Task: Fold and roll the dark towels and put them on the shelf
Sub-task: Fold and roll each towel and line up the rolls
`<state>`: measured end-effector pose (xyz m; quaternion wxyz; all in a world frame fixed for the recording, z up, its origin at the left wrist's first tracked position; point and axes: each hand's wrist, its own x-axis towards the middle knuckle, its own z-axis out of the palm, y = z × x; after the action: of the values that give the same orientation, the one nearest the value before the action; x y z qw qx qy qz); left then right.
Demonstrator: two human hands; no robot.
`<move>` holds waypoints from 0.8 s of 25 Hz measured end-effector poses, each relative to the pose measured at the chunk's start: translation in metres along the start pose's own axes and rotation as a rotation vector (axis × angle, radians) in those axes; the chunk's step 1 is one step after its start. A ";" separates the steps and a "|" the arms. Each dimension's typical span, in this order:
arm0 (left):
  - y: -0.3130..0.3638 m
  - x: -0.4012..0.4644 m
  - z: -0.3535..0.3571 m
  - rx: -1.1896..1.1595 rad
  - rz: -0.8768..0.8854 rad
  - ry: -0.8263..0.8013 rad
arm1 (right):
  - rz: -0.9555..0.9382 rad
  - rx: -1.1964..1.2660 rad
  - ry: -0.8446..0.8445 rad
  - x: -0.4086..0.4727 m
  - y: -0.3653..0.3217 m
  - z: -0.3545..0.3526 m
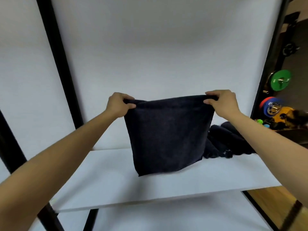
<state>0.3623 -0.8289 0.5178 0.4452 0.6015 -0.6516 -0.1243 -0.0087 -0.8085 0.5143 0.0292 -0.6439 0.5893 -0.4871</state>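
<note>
Hands pinch the top corners of a dark towel (pixel 168 135), left hand (pixel 118 104) and right hand (pixel 223 102) holding it up so it hangs between them (bottom edge touching the white shelf (pixel 103 180)). Rolled dark towels (pixel 228 140) lie on the shelf below the right hand.

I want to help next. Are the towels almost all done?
Partly. Some rolled dark towels already lie on the right of the white shelf. One dark towel is in hand now: the left hand and right hand pinch its top corners, and it hangs folded over the shelf. It needs rolling and placing beside the others.
</note>
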 end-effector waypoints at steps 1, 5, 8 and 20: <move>0.008 0.003 -0.009 -0.019 0.025 0.034 | -0.023 0.000 0.041 0.003 -0.008 -0.005; 0.012 0.007 -0.021 -0.115 0.017 0.108 | -0.003 -0.016 0.102 0.003 -0.018 -0.008; -0.005 0.007 -0.008 -0.099 -0.027 0.082 | 0.040 -0.040 0.100 0.000 -0.005 0.007; 0.002 0.048 0.005 -0.522 -0.109 0.200 | 0.181 0.580 0.118 0.039 -0.007 0.023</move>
<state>0.3628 -0.8734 0.5373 0.6398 0.5098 -0.5171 -0.2517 0.0056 -0.8491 0.5295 0.2208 -0.5241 0.4814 -0.6670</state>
